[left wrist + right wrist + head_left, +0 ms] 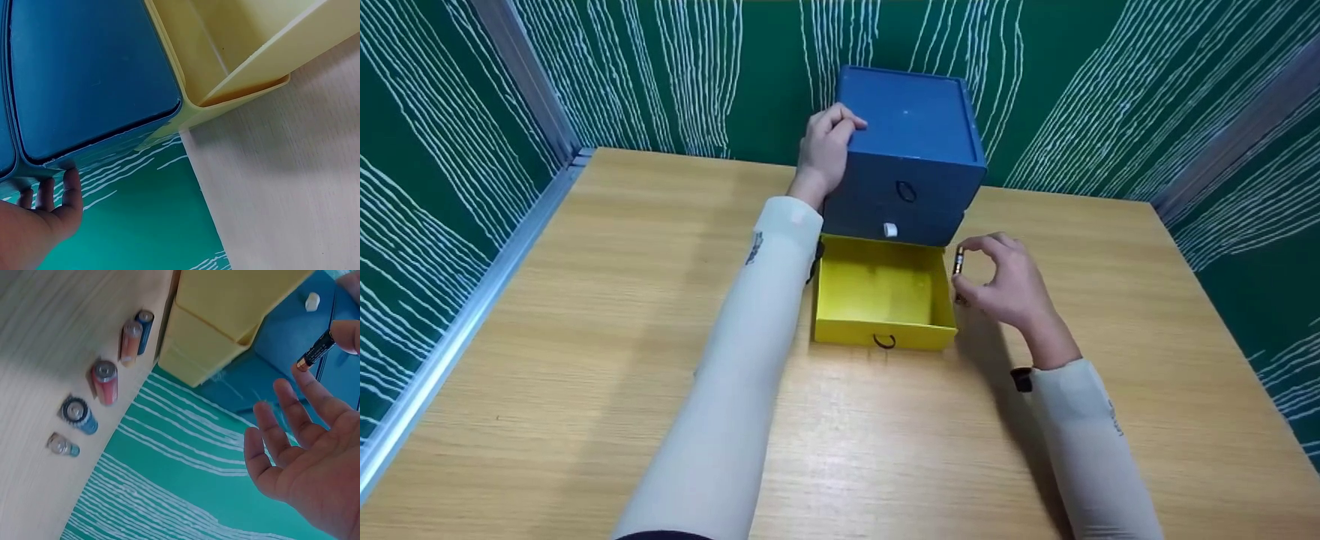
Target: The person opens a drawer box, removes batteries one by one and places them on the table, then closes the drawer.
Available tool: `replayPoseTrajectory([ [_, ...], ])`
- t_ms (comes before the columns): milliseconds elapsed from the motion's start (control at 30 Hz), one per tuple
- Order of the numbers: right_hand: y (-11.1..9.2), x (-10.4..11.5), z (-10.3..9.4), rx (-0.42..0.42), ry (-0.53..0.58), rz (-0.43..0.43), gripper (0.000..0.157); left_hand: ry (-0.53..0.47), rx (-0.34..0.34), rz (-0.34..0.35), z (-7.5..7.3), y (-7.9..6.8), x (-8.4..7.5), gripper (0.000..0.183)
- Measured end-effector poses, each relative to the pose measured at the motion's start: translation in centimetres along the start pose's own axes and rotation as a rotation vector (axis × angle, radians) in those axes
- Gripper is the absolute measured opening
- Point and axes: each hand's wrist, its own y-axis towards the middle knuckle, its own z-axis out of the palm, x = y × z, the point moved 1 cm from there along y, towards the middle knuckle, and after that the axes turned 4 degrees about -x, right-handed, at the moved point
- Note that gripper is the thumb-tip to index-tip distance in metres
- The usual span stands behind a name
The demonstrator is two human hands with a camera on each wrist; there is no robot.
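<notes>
A small black and copper battery (958, 261) is pinched upright between thumb and index finger of my right hand (1009, 281), just right of the open yellow drawer (885, 334). In the right wrist view the same battery (316, 350) shows end to end, the other fingers spread apart. My left hand (823, 150) rests on the upper left edge of the blue drawer cabinet (911, 112). The left wrist view shows its fingers (72, 194) touching the cabinet's side. The yellow drawer is pulled out below the blue ones, and its visible floor is bare.
Several batteries of different sizes, among them a red one (106, 382) and a blue one (81, 415), stand on the wooden table (585, 337) beside the cabinet. A white knob (890, 230) sits on a blue drawer front. Green walls (772, 75) with white lines enclose the back and sides.
</notes>
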Motion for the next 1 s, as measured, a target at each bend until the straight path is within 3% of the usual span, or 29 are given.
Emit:
replayPoseTrajectory([
  [433, -0.1, -2.0, -1.8, -0.031, 0.005, 0.032, 0.045, -0.028, 0.002, 0.044, 0.0, 0.0, -0.1, 0.027],
  [700, -0.4, -3.1, -3.3, -0.057, -0.016, 0.080, 0.047, -0.027, 0.011, 0.020, 0.2, -0.1, -0.1, 0.027],
  [1000, 0.0, -3.8, -2.2, -0.001, -0.036, 0.088, 0.048, -0.024, 0.002, -0.001, 0.1, -0.1, 0.0, 0.027],
])
